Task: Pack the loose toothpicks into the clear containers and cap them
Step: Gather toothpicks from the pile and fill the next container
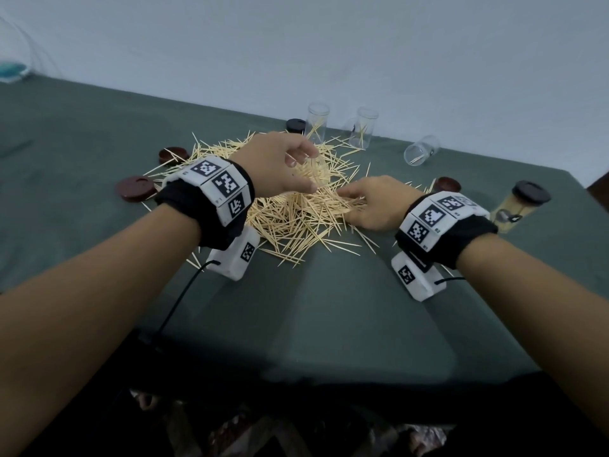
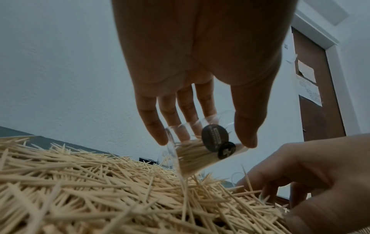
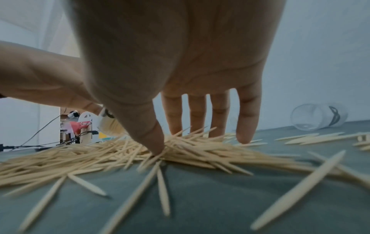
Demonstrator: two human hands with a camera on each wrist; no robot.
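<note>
Bare cloth [image 1: 329, 308] fronts toothpicks [image 1: 296, 219] under hands.

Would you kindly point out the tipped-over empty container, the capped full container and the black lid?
tipped-over container [image 1: 421, 150], head view, clear side wall
capped container [image 1: 509, 211], head view, toothpick-filled body
black lid [image 1: 295, 125], head view, top face

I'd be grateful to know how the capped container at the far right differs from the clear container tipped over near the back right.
The capped container wears a dark lid; the tipped container has an open mouth. The capped container looks packed with toothpicks; the tipped container holds at most a few. The capped container leans at an angle, while the tipped container lies on its side. Both are clear cylinders on the green cloth.
</note>
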